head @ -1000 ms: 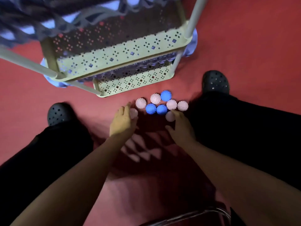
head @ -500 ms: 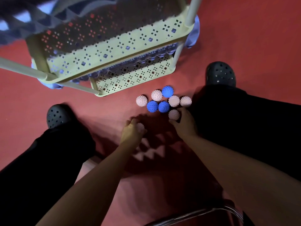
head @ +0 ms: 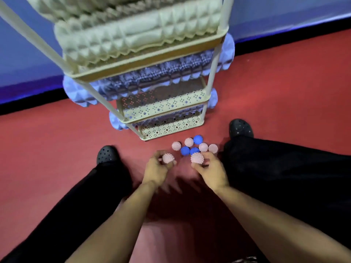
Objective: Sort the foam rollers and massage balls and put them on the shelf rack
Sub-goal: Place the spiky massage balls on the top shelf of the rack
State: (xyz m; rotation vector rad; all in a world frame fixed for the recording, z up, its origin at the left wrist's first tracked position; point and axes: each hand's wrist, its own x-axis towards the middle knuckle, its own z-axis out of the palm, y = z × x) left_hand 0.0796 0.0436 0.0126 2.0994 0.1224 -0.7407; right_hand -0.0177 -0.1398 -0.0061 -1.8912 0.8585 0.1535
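Red floor point(head: 275, 88), blue wall point(head: 28, 59) behind. Item: cream shelf rack point(head: 215, 73), four tiers seen. Top tier held cream foam rollers point(head: 133, 37); two tiers below held lavender rollers point(head: 152, 76), ends overhanging; bottom tier point(head: 171, 128) appeared bare. Item: spiky balls, loose on floor just in front of rack, four pink point(head: 189, 142), three blue point(head: 198, 139), touching in a cluster. Left hand point(head: 157, 170), fingers curled round one pink ball point(head: 168, 158). Right hand point(head: 212, 170), fingertips gripping another pink ball point(head: 197, 158). Progress, judged: rollers shelved by colour; balls all outstanding, two lifted, seven remaining, likely bound for a lower tier.
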